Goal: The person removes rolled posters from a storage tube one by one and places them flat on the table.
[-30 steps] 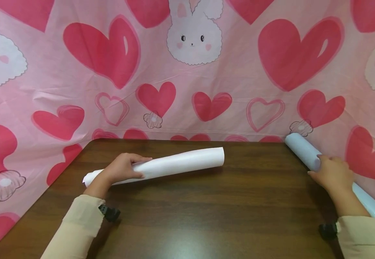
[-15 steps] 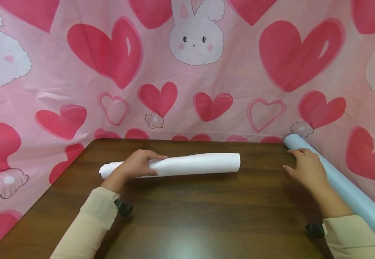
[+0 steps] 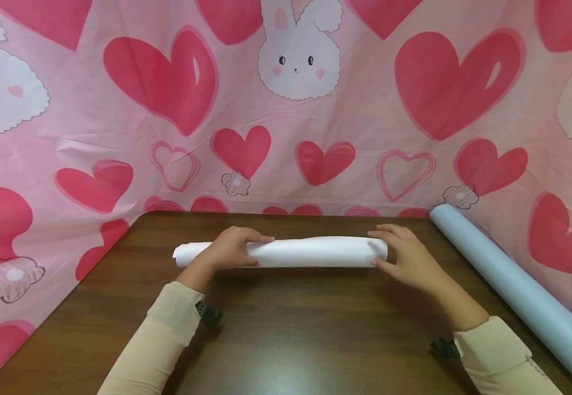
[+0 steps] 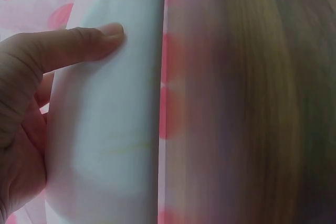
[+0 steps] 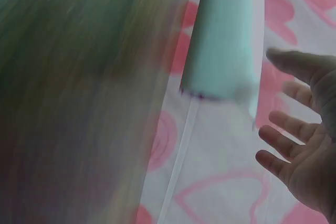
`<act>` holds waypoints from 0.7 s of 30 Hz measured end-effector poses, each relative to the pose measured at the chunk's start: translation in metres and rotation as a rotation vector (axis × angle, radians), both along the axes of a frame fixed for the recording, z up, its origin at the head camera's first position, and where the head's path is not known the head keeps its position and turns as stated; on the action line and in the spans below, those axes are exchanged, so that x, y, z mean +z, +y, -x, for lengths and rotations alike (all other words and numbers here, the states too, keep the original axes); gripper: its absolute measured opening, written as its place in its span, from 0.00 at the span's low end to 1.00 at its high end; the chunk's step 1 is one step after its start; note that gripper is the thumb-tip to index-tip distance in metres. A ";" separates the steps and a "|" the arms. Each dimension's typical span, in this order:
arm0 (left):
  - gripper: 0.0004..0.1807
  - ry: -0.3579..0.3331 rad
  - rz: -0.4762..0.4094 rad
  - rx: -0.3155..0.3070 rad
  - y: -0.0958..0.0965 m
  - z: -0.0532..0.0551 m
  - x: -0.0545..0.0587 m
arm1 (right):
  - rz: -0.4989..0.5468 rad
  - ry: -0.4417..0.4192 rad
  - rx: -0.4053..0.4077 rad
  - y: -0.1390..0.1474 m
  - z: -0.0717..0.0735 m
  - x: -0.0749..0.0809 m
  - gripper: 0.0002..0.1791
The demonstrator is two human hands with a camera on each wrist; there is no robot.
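A white roll, looking like rolled paper (image 3: 317, 252), lies crosswise over the brown tabletop in the head view. My left hand (image 3: 228, 248) grips it left of its middle, thumb along the near side. In the left wrist view the thumb (image 4: 89, 43) presses on the pale surface of the roll, while the other fingers are mostly hidden behind it. At the right end of the roll is my right hand (image 3: 409, 257), fingers spread around that end. The right wrist view shows these fingers (image 5: 286, 132) loose and apart beside the roll's open end (image 5: 220, 72).
A long light-blue roll (image 3: 513, 291) lies along the right side of the brown table (image 3: 286, 329). Behind and at both sides hangs a pink cloth (image 3: 355, 99) printed with hearts and rabbits.
My right hand has let go of the light-blue roll and moved left to the white roll's end. My left hand has carried the white roll rightward and levelled it.
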State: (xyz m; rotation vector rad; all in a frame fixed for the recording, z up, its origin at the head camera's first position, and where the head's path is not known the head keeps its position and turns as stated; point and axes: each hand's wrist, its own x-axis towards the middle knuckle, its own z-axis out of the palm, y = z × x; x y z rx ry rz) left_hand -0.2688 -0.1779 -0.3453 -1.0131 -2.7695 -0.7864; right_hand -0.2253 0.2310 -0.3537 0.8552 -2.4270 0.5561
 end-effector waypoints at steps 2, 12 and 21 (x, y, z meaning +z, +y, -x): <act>0.32 0.016 -0.001 -0.011 0.004 0.001 -0.001 | -0.023 -0.014 0.043 -0.007 0.003 -0.001 0.34; 0.32 0.011 -0.023 -0.050 0.024 0.000 0.000 | -0.165 -0.107 0.048 -0.027 0.013 -0.006 0.40; 0.32 0.088 0.031 -0.048 0.032 0.003 0.001 | -0.197 -0.091 0.018 -0.026 0.022 -0.010 0.37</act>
